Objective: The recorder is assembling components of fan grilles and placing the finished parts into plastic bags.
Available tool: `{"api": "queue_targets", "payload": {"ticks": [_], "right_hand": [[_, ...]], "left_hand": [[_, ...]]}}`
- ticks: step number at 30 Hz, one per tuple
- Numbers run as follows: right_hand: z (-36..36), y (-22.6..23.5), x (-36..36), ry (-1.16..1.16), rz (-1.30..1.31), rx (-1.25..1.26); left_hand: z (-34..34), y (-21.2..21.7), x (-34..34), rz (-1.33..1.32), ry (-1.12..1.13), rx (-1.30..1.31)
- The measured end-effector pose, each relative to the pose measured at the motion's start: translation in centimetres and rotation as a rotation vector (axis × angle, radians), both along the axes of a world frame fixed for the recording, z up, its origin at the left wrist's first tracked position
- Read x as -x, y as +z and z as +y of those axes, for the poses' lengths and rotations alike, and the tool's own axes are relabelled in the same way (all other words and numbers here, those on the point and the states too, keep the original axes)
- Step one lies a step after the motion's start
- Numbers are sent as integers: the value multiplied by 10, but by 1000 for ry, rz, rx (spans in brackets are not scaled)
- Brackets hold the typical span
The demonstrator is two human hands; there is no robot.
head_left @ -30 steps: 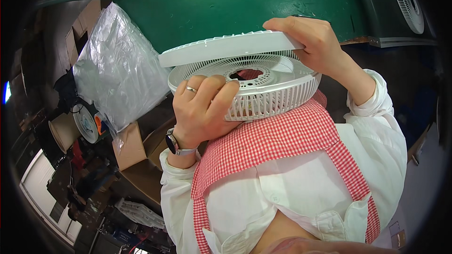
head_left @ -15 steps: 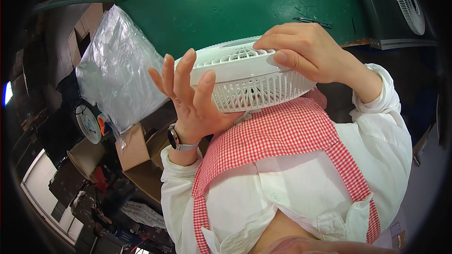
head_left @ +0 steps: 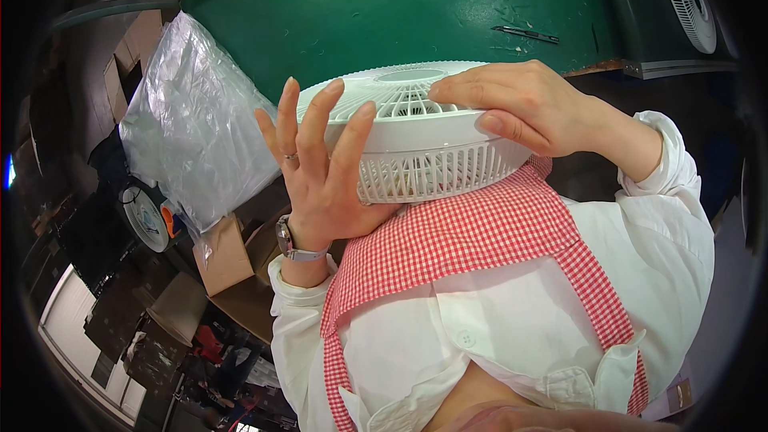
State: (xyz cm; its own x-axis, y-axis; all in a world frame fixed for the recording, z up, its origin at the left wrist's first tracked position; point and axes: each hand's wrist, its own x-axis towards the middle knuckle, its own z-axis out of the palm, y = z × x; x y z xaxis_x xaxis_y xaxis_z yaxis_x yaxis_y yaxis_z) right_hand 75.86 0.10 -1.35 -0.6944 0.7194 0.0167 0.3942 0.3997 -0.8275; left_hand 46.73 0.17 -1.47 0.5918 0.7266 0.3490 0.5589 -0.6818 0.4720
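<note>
A round white plastic fan head (head_left: 448, 134), with a radial grille on top and a slotted side wall, is held close against my red checked apron. My left hand (head_left: 324, 168) cradles its left side, thumb tucked under it and fingers stretched up and spread. A watch and a ring are on that hand. My right hand (head_left: 520, 104) lies over the right rim, fingers on the top grille and thumb against the smooth side band. The fan head's underside and part of my left thumb are hidden.
A green tabletop (head_left: 344, 12) lies beyond the fan head, with a dark utility knife (head_left: 526, 34) on it. Clear plastic sheeting (head_left: 196, 128) hangs at the left edge, above an open cardboard box (head_left: 224, 256). White fan parts stand at far right (head_left: 688, 0) and lower left.
The fan head has turned to sit more level, its right side lower. My right hand has moved slightly down with it, and the left fingers have straightened a little.
</note>
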Motion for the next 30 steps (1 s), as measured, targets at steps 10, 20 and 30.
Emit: {"api": "queue_targets", "payload": {"ticks": [10,20,30], "right_hand": [[-11,-3,12,14,16,-98],[-10,-7,-4,-36,38,-43],[2,-9,-48,-499,-100,-452]], "left_hand": [[-2,-5,-9,-94,-51,-88],[11,17,-23,64,-145,-38],[44,-13,16,-209,18,-70]]}}
